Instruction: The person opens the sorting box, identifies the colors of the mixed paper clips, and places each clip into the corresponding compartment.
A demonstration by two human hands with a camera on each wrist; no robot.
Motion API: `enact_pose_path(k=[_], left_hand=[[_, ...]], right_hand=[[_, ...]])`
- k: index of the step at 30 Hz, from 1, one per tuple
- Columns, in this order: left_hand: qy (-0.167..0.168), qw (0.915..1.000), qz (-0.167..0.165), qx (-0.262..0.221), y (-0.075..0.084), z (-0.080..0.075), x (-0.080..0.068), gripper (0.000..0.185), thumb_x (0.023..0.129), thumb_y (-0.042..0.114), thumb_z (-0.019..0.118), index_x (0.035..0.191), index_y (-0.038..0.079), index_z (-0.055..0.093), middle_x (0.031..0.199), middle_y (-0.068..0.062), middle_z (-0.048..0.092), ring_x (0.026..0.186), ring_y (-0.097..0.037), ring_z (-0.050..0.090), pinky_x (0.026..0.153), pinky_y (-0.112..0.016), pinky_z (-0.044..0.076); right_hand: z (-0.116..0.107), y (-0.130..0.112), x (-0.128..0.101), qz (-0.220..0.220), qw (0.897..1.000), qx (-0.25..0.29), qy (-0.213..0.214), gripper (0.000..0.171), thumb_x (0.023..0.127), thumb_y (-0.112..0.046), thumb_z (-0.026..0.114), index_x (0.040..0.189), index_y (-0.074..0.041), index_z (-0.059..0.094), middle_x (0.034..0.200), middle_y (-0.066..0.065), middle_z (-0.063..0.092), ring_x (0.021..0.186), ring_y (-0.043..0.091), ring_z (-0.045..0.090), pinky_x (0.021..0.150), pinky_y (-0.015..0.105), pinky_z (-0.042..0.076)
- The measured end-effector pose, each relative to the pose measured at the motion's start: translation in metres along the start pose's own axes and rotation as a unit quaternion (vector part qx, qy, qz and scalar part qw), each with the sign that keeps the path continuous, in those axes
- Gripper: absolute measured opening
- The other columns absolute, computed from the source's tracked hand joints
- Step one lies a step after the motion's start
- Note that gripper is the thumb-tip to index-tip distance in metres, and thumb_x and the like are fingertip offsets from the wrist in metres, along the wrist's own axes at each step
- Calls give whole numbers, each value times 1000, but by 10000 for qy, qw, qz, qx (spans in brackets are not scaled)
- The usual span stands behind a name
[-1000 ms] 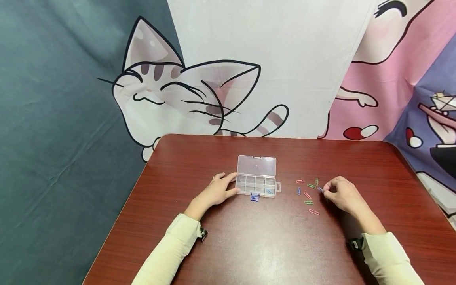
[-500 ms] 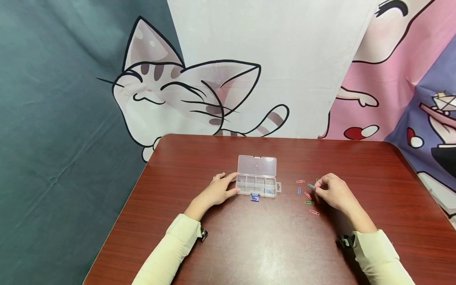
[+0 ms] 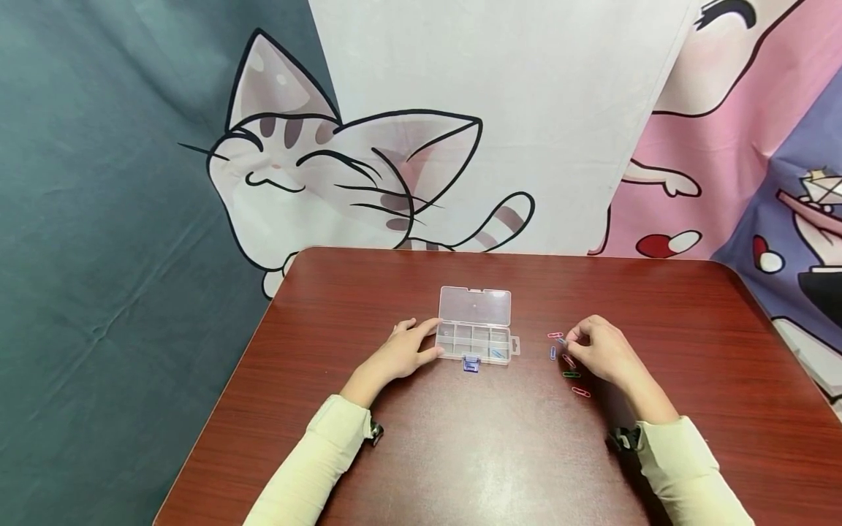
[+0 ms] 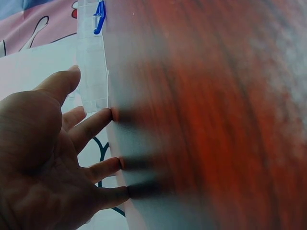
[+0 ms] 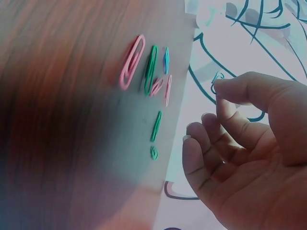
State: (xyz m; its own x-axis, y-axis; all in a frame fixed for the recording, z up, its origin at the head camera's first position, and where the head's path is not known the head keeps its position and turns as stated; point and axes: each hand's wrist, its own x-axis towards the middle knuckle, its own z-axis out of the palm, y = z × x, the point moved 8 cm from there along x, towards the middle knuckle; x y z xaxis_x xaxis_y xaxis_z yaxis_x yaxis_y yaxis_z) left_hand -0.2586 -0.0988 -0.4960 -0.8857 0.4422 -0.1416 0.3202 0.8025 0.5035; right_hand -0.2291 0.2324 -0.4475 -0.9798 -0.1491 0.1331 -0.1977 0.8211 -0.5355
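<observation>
The right hand (image 3: 600,352) pinches a blue clip (image 5: 217,82) between thumb and forefinger, the tips closed on it, the other fingers loosely bent. The clip looks clear of the table. Over the last second the hand has carried it toward nine o'clock in the head view, from the far right side of the scatter to its left side. That shrinks the gap to the box (image 3: 472,341), so this clip seems picked and partway across, but it is not in a compartment.

Taking the held clip as centre in the head view, with twelve away from the person, a pink clip (image 3: 555,335) lies at ten, almost under it, and a second blue clip (image 3: 552,353) at seven. Around five lie another pink clip, a green clip (image 3: 571,374) and a third pink one. Two more green clips, now hidden from the head view by the hand, show in the right wrist view, on the table.

The box sits at nine, lid (image 3: 475,307) thrown back toward twelve, latch (image 3: 471,364) at six. Something blue lies in its four o'clock compartment; I cannot count pieces. The left hand (image 3: 397,354) has not moved: fingers spread, touching the box's nine o'clock end, gripping nothing.
</observation>
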Motion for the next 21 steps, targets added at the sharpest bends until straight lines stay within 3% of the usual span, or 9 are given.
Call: enact_pose_path(k=[21], left_hand=[[-3,10000,-39,8,1,-1,-2,61,101,45,60,156,25,40,150,-9,53,150,-38,28,121,-60,19]], right_hand=[[15,-30,14,-82,9997,221,-104,10,84,-6,68,76,-13,69,95,9,62,87,25,58,78,41,46]])
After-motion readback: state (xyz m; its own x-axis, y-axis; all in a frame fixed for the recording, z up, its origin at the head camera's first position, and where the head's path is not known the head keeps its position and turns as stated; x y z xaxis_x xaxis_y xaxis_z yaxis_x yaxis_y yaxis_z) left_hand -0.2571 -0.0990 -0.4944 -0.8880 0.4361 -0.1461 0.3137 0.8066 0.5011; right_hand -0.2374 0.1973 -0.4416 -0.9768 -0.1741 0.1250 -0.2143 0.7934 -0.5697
